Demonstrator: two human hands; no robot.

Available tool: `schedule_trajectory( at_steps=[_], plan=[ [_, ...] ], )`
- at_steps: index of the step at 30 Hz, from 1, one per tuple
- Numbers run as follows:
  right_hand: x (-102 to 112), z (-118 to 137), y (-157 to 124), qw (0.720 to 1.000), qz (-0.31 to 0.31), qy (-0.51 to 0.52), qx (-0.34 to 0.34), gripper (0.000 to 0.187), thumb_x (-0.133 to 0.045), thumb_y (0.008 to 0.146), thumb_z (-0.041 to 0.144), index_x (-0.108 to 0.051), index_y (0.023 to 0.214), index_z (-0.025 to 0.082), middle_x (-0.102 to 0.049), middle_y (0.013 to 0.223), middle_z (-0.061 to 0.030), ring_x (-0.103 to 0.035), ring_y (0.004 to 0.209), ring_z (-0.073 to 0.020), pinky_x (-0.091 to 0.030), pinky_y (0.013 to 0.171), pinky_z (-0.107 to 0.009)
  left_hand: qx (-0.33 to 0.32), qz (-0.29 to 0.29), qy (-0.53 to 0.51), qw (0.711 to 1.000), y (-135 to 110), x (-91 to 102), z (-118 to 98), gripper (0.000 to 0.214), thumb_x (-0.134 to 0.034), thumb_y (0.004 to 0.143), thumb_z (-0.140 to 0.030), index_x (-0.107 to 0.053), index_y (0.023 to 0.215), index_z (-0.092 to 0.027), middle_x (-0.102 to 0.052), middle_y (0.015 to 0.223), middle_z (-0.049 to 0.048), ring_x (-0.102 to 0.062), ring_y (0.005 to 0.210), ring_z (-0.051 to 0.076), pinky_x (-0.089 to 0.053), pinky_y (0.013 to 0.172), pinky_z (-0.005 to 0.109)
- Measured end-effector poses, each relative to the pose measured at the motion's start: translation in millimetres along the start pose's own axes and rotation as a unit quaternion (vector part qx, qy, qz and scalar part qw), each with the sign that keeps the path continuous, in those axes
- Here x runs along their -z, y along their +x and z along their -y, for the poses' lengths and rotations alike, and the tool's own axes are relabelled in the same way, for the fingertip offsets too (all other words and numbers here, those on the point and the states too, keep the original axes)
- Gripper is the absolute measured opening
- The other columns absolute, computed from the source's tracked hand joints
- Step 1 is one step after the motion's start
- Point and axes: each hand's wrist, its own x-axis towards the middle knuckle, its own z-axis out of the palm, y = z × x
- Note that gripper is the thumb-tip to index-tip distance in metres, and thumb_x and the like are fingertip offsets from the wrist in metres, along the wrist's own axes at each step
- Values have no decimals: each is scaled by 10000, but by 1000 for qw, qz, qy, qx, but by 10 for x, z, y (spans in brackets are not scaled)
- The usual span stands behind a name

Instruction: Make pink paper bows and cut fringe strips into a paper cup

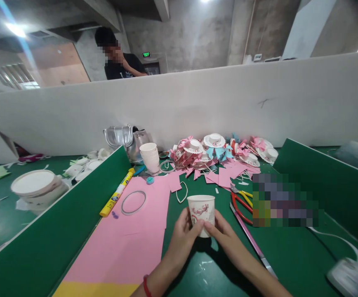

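Note:
Between my two hands is a white paper cup (pixel 202 205) with a pink blossom print, upright over the green table. My left hand (pixel 185 231) wraps its left side, and my right hand (pixel 224 231) wraps the right, with both thumbs on the front. Left of my hands lie large pink paper sheets (pixel 135 247) with a wire ring (pixel 133 203) on them. Red-handled scissors (pixel 241 208) and a long, thin pinkish strip with a metallic end (pixel 253 241) lie to the right. A white cord loop (pixel 182 192) rests just behind the cup.
Paper cup hats with bows (pixel 214 142) pile up at the back, near pink paper pieces (pixel 225 175). Stacked cups (pixel 149 156), a silver bag (pixel 120 136) and a yellow glue tube (pixel 117 194) stand or lie left. Green dividers (pixel 83 198) flank the space. A person (pixel 117 57) is beyond the partition.

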Motion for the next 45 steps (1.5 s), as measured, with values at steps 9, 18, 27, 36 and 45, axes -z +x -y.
schedule_trajectory(
  at_steps=[9, 18, 27, 36, 45],
  plan=[
    [139, 40, -57, 989, -98, -113, 18, 193, -538, 808, 246, -549, 992, 190, -591, 868, -55, -548, 748, -209, -427, 711, -324, -18, -34, 57, 998, -8, 86, 55, 397, -686, 601, -278, -490, 935, -189, -636, 891, 47, -603, 837, 207, -471, 716, 299],
    [159, 78, -66, 988, -87, -108, 68, 76, -576, 787, 238, -619, 731, 209, -621, 747, -26, -572, 744, -193, -441, 694, -273, -232, -133, 368, 891, -42, 122, 231, 471, -634, 640, -137, -460, 1068, -225, -486, 1026, 87, -501, 980, 249, -438, 820, 408],
    [187, 26, -40, 996, -81, -44, 16, 218, -588, 771, 386, -621, 754, 171, -668, 749, -63, -622, 730, -202, -506, 670, -290, -350, -68, 414, 838, -136, 138, 202, 542, -546, 700, -79, -365, 1177, -263, -393, 1212, 140, -412, 1147, 271, -423, 883, 434],
    [182, 68, -61, 990, -86, -111, 25, 110, -594, 759, 272, -620, 687, 194, -644, 900, -75, -541, 941, -257, -377, 866, -364, -307, -43, 370, 876, -60, 179, 245, 497, -602, 710, -123, -414, 1139, -287, -490, 1163, 89, -484, 1097, 225, -430, 892, 384],
    [98, 137, -138, 989, -40, -144, 7, 233, -502, 812, 281, -606, 637, 167, -617, 587, -5, -595, 625, -195, -452, 560, -234, -342, 4, 431, 835, -59, 175, 190, 549, -634, 700, -234, -434, 1211, -248, -561, 1174, 103, -505, 1075, 242, -439, 887, 395]
  ],
)
